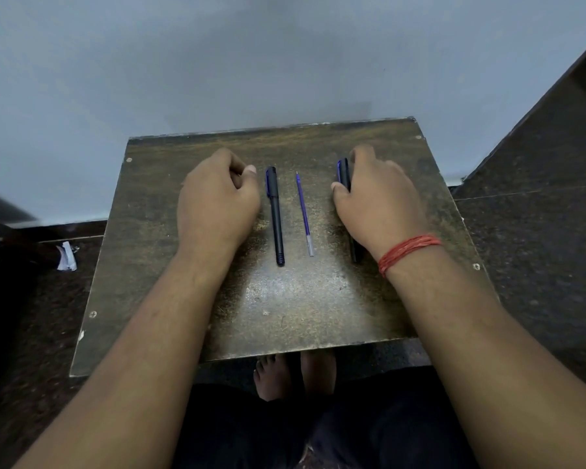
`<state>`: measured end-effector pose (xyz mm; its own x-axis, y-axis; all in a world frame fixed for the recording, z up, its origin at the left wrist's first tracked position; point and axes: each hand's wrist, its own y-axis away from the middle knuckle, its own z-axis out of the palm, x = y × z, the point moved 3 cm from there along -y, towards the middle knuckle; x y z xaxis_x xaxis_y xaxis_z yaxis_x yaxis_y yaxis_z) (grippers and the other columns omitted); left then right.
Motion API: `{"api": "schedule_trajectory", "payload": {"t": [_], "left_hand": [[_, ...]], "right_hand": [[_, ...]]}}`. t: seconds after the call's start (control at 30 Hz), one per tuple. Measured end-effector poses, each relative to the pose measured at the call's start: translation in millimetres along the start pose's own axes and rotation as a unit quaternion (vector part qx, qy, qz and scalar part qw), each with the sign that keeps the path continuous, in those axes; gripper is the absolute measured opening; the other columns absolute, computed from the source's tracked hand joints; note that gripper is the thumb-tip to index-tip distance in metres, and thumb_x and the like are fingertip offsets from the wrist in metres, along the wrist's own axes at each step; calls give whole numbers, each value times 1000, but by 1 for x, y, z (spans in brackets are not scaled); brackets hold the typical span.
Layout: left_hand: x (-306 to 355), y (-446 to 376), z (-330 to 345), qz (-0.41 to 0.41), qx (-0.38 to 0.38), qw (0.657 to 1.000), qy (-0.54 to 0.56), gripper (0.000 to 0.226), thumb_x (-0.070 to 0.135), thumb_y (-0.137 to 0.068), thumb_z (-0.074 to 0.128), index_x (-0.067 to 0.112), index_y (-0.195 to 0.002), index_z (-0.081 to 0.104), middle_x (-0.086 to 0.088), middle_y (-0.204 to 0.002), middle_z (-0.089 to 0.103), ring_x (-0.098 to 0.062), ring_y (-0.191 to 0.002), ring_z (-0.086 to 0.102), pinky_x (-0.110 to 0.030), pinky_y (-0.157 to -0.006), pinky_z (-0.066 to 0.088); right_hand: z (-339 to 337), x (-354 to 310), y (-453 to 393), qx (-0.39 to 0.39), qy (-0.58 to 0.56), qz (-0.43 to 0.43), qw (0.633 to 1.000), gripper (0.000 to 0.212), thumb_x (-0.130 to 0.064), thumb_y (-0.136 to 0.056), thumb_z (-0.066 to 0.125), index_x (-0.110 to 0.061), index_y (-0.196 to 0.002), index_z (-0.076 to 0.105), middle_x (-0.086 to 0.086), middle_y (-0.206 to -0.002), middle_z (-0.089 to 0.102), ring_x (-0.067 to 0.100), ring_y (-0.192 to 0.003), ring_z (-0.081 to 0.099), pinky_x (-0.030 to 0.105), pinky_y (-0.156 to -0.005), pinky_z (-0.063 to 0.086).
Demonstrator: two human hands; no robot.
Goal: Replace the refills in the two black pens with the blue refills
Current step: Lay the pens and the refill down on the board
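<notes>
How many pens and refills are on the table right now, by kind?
Black pens: 2, one lying free near the left hand, one under the right hand
Blue refills: 1, lying between the pens
Total: 3 in view on the table; a second refill is not visible.

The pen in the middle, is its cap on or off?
On. The pen lies flat on the table, and its cap covers the far end, clip showing.
</notes>
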<state>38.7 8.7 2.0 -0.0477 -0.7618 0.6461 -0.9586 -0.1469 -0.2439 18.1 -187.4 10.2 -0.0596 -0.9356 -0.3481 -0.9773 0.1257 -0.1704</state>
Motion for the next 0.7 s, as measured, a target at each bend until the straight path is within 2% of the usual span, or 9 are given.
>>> {"api": "schedule_trajectory", "payload": {"t": [0.07, 0.17, 0.3, 0.37, 0.5, 0.7], "left_hand": [[-1, 0, 2, -2, -13, 1000, -1, 16, 35, -92, 55, 21, -83, 59, 10, -73, 59, -13, -71, 57, -31, -64, 43], [-1, 0, 3, 1, -24, 1000, -8, 18, 35, -90, 56, 20, -80, 58, 8, -71, 59, -17, -71, 57, -34, -65, 46], [1, 1, 4, 11, -42, 999, -24, 22, 35, -89, 56, 19, -74, 56, 7, -70, 58, -18, -72, 57, -34, -64, 44], [2, 1, 4, 19, -48, 998, -35, 24, 36, -89, 56, 18, -72, 55, 7, -69, 57, -19, -72, 56, -34, -64, 42], [7, 3, 5, 34, -83, 993, -74, 31, 43, -89, 54, 20, -69, 51, 7, -69, 56, -22, -73, 56, -39, -73, 47], [13, 7, 12, 31, -157, 974, -161, 32, 51, -87, 52, 24, -71, 47, 6, -74, 56, -21, -75, 55, -42, -85, 42]], "right_hand": [[1, 0, 0, 1, 13, 5, 1000, 28, -31, -95, 58, -11, -114, 48, 7, -87, 59, 34, -99, 58, 38, -75, 39], [5, -1, -2, 4, 34, 5, 999, 25, -33, -95, 57, -14, -107, 48, 4, -82, 56, 32, -95, 58, 37, -73, 33], [7, 1, -3, 2, 51, 8, 999, 28, -41, -95, 54, -15, -106, 50, 4, -83, 61, 31, -96, 59, 41, -82, 39], [3, 2, -4, 18, 34, 8, 999, 29, -43, -96, 51, -16, -105, 52, -1, -78, 56, 29, -92, 58, 43, -86, 41], [-9, 3, -4, 80, -34, 10, 996, 25, -41, -95, 53, -16, -98, 52, -11, -66, 41, 25, -83, 50, 43, -83, 42], [-12, 4, -2, 85, -98, 11, 991, 21, -38, -93, 57, -18, -96, 52, -5, -77, 57, 26, -83, 56, 41, -77, 48]]}}
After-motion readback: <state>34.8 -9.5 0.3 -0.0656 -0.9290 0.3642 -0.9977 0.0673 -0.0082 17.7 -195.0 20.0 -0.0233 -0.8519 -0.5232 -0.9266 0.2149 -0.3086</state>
